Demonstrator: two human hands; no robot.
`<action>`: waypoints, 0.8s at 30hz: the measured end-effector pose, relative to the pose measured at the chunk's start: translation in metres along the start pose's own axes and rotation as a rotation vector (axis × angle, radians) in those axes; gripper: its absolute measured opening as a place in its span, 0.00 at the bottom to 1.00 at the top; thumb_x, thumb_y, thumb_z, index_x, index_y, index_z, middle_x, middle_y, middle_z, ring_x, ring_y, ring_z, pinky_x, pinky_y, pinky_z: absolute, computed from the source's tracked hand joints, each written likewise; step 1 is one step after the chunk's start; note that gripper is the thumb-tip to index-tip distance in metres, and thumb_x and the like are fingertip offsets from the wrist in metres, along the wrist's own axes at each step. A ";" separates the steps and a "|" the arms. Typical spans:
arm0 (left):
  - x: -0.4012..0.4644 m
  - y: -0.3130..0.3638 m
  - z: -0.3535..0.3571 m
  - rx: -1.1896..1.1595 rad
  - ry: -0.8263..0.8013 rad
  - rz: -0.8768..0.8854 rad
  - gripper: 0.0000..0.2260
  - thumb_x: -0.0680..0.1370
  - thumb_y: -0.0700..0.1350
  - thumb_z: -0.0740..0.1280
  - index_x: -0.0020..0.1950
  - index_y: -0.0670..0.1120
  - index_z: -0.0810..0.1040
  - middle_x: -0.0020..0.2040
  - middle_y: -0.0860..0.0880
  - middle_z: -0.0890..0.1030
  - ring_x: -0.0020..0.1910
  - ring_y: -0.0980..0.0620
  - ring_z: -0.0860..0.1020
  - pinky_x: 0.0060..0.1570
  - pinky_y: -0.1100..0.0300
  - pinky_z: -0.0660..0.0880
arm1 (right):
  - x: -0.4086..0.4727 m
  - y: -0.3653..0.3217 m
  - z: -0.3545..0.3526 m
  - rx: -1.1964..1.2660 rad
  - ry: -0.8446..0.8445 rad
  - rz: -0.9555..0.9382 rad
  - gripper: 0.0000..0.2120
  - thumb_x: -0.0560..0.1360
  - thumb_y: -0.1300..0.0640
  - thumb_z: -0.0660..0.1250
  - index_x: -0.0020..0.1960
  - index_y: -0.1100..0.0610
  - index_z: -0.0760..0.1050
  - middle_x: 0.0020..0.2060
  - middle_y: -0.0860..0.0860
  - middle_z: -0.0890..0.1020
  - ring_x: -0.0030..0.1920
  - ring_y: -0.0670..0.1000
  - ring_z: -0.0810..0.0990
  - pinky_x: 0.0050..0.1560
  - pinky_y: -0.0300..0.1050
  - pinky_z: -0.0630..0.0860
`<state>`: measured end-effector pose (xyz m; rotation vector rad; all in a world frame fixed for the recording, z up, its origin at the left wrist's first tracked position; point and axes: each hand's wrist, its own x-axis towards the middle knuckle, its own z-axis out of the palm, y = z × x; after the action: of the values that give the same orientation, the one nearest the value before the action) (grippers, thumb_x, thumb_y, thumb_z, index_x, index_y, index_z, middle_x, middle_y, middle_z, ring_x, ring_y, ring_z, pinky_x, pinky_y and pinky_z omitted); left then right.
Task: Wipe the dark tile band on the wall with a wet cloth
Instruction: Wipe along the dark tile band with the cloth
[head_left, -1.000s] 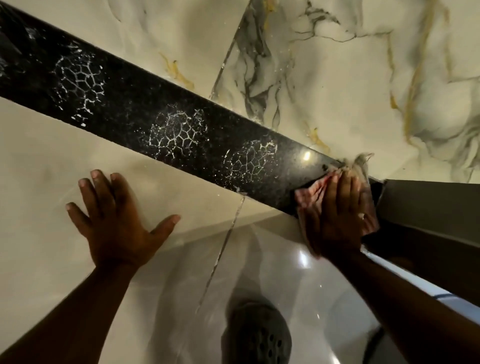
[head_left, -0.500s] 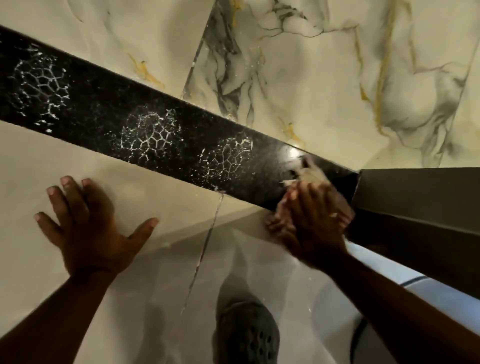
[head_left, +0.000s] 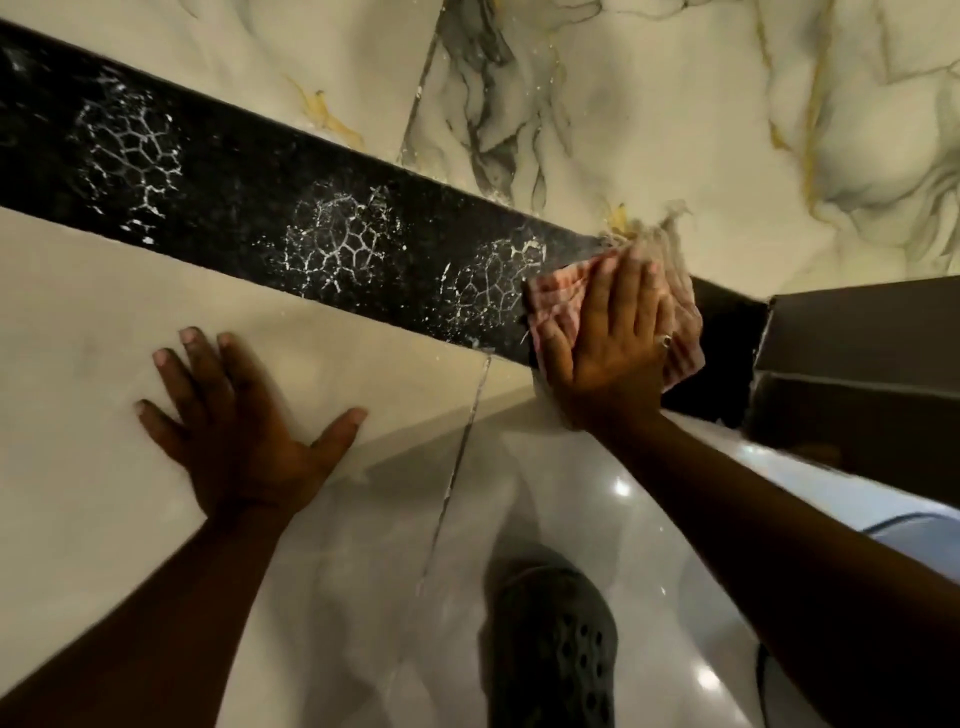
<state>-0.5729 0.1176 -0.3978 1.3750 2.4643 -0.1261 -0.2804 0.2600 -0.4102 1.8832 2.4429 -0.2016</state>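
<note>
A dark tile band (head_left: 234, 197) runs diagonally across the wall from upper left to right, marked with white web-like soap patches. My right hand (head_left: 618, 338) lies flat on a pink checked cloth (head_left: 558, 299), pressing it against the band just right of the nearest soap patch (head_left: 488, 286). The cloth's frayed pale edge sticks out above my fingers. My left hand (head_left: 234, 431) rests open and flat on the cream tile below the band, fingers spread.
Marble-patterned tiles (head_left: 649, 104) with grey and gold veins sit above the band. A dark box-shaped fixture (head_left: 857, 353) meets the band at the right. A dark perforated shoe (head_left: 556, 649) stands on the glossy floor below. A white rounded fixture (head_left: 831, 499) lies at lower right.
My right hand has slid the cloth leftward and up along the band toward the nearest soap patch, and the cloth now lies spread flat. My left hand stays planted on the cream tile.
</note>
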 end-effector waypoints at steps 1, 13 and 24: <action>0.000 -0.001 0.000 -0.004 -0.008 0.007 0.57 0.68 0.78 0.56 0.83 0.39 0.47 0.83 0.36 0.47 0.82 0.32 0.45 0.74 0.28 0.43 | -0.013 0.006 -0.002 -0.004 -0.024 -0.120 0.37 0.81 0.38 0.49 0.77 0.67 0.54 0.76 0.68 0.56 0.77 0.67 0.52 0.75 0.67 0.48; 0.000 -0.005 0.003 -0.030 0.018 0.019 0.58 0.68 0.79 0.55 0.82 0.37 0.51 0.83 0.34 0.50 0.82 0.31 0.48 0.73 0.26 0.45 | -0.056 0.040 0.002 -0.095 -0.089 0.045 0.35 0.82 0.42 0.49 0.76 0.69 0.52 0.76 0.70 0.52 0.76 0.70 0.49 0.73 0.71 0.48; 0.003 -0.001 0.003 0.007 0.026 -0.003 0.58 0.68 0.79 0.55 0.82 0.38 0.50 0.83 0.34 0.50 0.82 0.31 0.47 0.74 0.26 0.45 | -0.031 0.045 -0.012 0.006 -0.103 -0.365 0.29 0.83 0.42 0.47 0.76 0.61 0.60 0.76 0.62 0.58 0.78 0.59 0.51 0.77 0.55 0.41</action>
<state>-0.5744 0.1188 -0.4011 1.3836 2.4892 -0.1182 -0.2281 0.2428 -0.3974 1.3742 2.6920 -0.3102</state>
